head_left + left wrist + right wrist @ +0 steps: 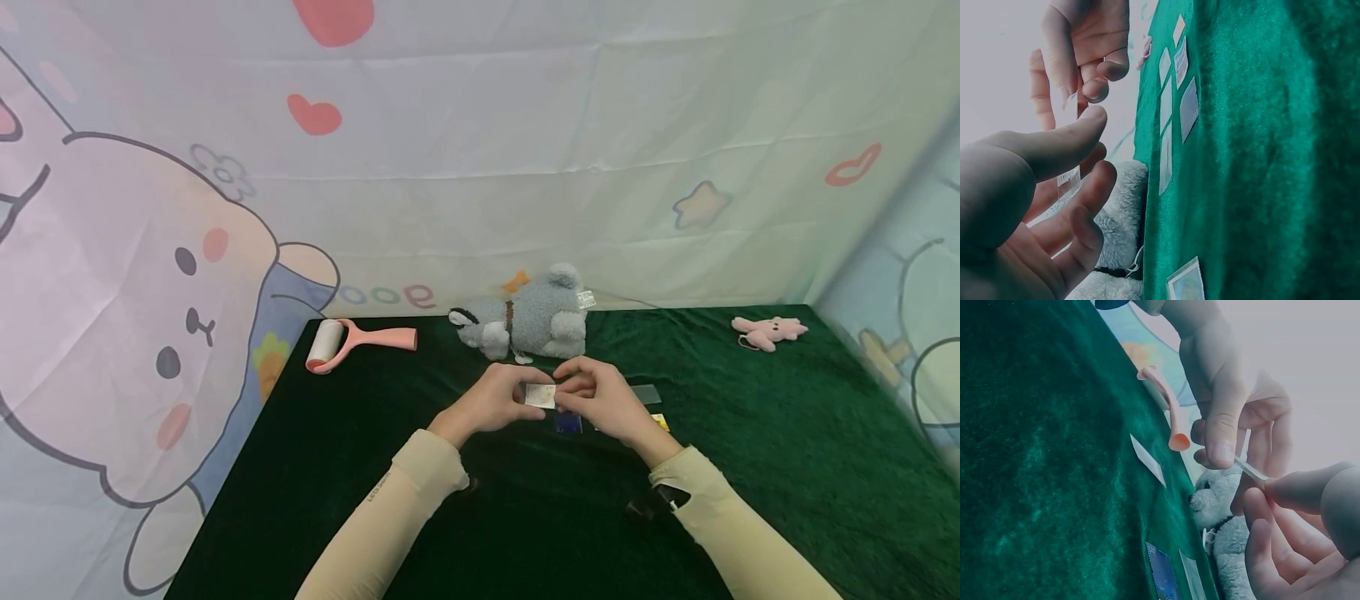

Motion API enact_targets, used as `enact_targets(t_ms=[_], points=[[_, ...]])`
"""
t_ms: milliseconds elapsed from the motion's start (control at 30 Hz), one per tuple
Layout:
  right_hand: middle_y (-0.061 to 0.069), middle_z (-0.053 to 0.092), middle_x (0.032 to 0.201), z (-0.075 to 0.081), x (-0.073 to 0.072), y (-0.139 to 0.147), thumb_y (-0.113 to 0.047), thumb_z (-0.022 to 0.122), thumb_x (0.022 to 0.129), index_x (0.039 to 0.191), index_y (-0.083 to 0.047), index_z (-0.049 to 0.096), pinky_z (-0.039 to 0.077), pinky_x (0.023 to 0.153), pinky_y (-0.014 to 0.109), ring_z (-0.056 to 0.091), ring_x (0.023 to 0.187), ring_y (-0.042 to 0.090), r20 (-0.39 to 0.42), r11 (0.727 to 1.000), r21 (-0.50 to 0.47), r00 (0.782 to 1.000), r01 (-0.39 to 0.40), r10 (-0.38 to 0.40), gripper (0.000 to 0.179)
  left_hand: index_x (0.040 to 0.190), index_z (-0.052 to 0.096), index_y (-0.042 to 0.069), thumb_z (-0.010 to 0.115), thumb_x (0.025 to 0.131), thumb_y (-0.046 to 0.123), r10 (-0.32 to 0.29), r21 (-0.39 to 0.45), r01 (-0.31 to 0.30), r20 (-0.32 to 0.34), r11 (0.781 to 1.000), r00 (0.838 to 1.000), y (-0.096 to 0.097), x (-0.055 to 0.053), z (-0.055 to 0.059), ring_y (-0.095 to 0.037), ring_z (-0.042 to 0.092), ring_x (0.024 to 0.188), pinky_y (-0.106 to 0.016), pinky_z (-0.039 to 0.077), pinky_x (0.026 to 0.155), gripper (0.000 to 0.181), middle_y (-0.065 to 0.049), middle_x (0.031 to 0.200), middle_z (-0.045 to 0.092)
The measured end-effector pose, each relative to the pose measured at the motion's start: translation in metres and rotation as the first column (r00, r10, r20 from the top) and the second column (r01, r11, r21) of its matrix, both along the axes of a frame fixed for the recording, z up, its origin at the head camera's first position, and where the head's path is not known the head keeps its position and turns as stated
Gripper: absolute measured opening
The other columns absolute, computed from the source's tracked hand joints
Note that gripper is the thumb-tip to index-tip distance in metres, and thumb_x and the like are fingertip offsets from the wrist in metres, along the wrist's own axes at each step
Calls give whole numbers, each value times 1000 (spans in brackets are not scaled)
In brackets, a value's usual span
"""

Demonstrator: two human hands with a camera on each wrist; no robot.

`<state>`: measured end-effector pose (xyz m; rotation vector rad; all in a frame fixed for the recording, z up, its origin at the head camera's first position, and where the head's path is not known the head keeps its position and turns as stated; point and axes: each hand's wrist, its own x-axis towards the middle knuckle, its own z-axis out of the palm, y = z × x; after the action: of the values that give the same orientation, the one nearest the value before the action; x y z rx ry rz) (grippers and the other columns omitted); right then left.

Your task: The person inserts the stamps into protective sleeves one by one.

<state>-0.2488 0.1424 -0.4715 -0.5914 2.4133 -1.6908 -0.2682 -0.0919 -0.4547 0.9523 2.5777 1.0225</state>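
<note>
In front of me in the head view, both hands hold a small flat whitish packet (540,396) above the green cloth. My right hand (603,398) pinches its right edge between thumb and fingertip. At the other end my left hand (491,398) holds it with thumb and fingers curled about its left side. The right wrist view shows the packet (1250,470) nearly edge-on, spanning the two thumbs. A clear margin with small print shows on the packet (1069,178) in the left wrist view, partly hidden by the left thumb. Below the hands lies a dark blue packet (567,423).
Several flat packets (1189,111) lie in rows on the green cloth (315,483). Apart from them is another packet (1147,459). A grey plush toy (536,321) lies at the back, a pink lint roller (382,337) back left, a pink plush (768,333) back right.
</note>
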Motion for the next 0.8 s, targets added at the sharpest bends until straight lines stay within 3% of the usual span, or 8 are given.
enact_targets(t_ms=[267,433,600,800], points=[[12,78,104,0,1,1,-7,69,101,126,-2,63,60,77,31,75,91,22,-2,1000,6,1000,-3,3,26,135,71,16,82,94,23,-7,12,7,-3,1000,1000,0,0,-2,-11,56,63,-24,48,58,43,3,105,70],[12,77,105,-2,0,1,-9,69,102,126,-2,63,60,79,32,75,92,22,-6,1000,12,1000,-5,6,26,129,75,15,72,103,25,-10,61,10,0,998,1000,0,-1,-3,-9,62,70,-25,52,63,29,4,99,72],[12,78,106,-2,0,1,-10,68,103,129,2,61,60,79,33,75,91,22,-7,1000,22,1000,-7,7,30,121,78,14,68,105,20,17,100,-18,10,995,1000,-1,-2,-4,-7,67,76,-25,55,69,19,4,101,75],[13,78,107,0,0,2,-10,68,103,129,3,61,61,79,33,75,91,22,-8,1000,18,1000,0,0,29,113,79,16,69,104,22,56,125,-62,50,990,997,-2,-3,-6,-12,68,74,-28,55,66,15,5,99,75]])
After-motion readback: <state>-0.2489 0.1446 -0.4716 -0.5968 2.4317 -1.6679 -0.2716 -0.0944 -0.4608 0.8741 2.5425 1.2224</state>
